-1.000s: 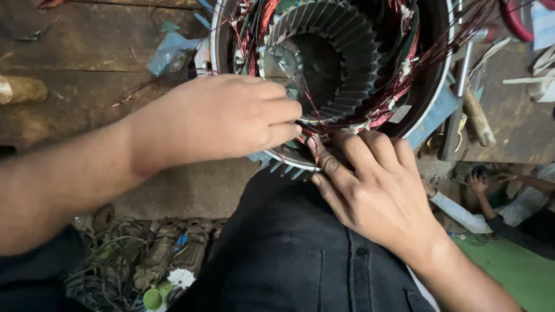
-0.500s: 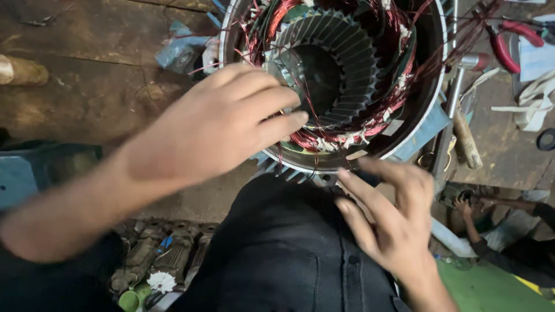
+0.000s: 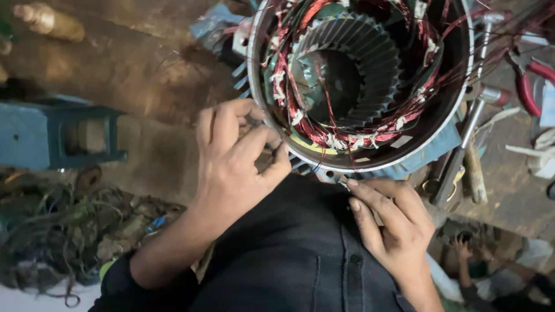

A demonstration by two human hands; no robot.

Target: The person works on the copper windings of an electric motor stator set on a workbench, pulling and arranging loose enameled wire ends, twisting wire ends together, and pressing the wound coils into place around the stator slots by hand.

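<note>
Far left, up in the corner: a wooden tool handle (image 3: 49,22) lying on the worn workbench (image 3: 139,75), well apart from the action. Below it, a blue metal stand (image 3: 58,136), and under that a tangle of scrap wire and debris (image 3: 69,231) on the floor. Moving in now to the left hand (image 3: 240,164), curled, fingertips pinched together right at the lower-left rim of the motor stator (image 3: 361,86); gripping something small there, perhaps a strand of wire, but too hidden between the fingers to tell for sure. Dead centre, the stator itself: big round steel housing, open end facing up at the camera, sitting on the bench edge just above the lap in dark trousers (image 3: 289,254). Inside, a ring of slotted grey laminations, and around that the copper windings (image 3: 324,133), reddish, tied with pale lacing and bits of white insulation, loose strands straying out over the upper right rim. Cooling fins poking out at the lower left, touching the left hand's knuckles. Then the right hand (image 3: 390,222), just below the housing's lower edge, fingers loosely bent and spread, holding nothing visible, index tip just beside the rim at a small metal tab. Further right, a long metal rod (image 3: 465,141) leaning alongside the housing, a wooden-handled tool (image 3: 474,173) next to it, and red-handled pliers (image 3: 532,81) lying at the far right edge.
</note>
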